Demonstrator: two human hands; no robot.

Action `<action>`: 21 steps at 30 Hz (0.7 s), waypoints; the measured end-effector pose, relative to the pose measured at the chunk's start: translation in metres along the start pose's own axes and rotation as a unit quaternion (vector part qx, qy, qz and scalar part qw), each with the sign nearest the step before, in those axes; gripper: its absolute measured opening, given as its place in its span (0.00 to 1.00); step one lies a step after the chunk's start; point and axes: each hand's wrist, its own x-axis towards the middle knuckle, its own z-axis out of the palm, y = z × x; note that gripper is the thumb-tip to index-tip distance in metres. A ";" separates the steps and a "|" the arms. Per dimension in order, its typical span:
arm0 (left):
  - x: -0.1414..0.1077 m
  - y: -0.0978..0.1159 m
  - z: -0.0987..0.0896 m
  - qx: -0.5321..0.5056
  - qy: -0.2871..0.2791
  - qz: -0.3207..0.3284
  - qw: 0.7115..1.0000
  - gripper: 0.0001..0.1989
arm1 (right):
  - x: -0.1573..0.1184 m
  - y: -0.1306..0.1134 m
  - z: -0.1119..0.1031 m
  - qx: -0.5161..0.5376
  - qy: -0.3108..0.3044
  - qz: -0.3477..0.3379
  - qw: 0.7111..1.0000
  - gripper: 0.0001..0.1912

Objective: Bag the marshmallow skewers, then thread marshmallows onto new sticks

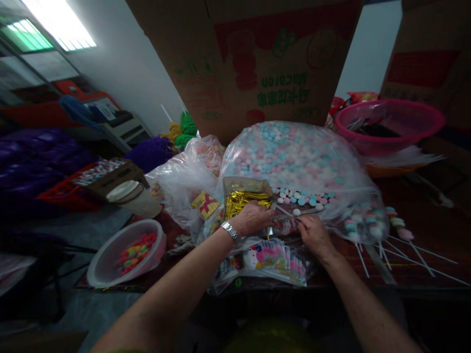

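Observation:
My left hand (255, 218), with a metal-band watch at the wrist, lies over the front right corner of a small box (246, 184) of gold twist ties (241, 200). Its fingers are bent together and point down; what is between them is hidden. Just to the right, my right hand (314, 238) pinches the lower end of a thin white stick (285, 211), which slants up towards my left fingertips. Pink, white and blue round candies (301, 200) lie behind both hands, at the mouth of a large clear bag (290, 152). Printed packets (277, 257) are fanned out below.
Candy skewers (399, 223) with white sticks lie at the right. A pink basin (390, 125) stands behind them. At the left are a translucent bowl (99, 264) of colourful candies and a whitish tub (136, 198). A tall cardboard carton (253, 68) blocks the back.

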 end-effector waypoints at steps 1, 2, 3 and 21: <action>-0.006 -0.001 -0.002 0.012 0.002 -0.001 1.000 0.13 | -0.002 0.004 -0.002 -0.006 0.004 0.000 1.000 0.15; -0.011 0.000 -0.004 0.029 0.011 -0.008 0.999 0.14 | -0.004 0.008 -0.005 -0.009 0.008 0.000 1.000 0.17; -0.015 0.002 -0.008 0.047 0.027 -0.023 0.998 0.17 | -0.006 0.011 -0.007 -0.009 0.011 -0.001 1.000 0.18; -0.013 0.038 -0.018 -0.008 0.025 -0.123 0.992 0.14 | 0.028 0.002 0.006 -0.026 -0.055 0.103 0.993 0.12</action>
